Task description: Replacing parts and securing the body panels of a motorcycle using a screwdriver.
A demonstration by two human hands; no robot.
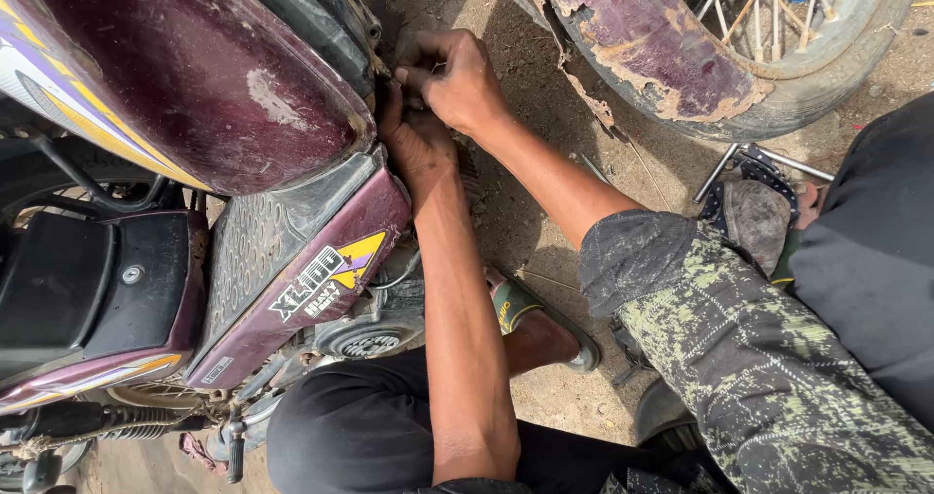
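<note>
Both hands meet at upper centre of the frame, pressed against the front edge of a maroon fuel tank (195,75) that fills the upper left. The left hand (416,139) lies lower, fingers pushed up into the dark gap beside the tank; what it grips, if anything, is hidden. The right hand (455,73) sits just above it, fingers curled tight and pinched together at the tank's edge; whether something small is between them cannot be told. Below the tank, a maroon side panel (302,280) with a yellow sticker slants down to the left, and a black seat (68,280) lies at the left edge. A rusted maroon mudguard (642,56) over a spoked wheel (778,27) curves across the upper right. A sandalled foot (530,324) rests on the dirt ground (525,202) at centre.
</note>
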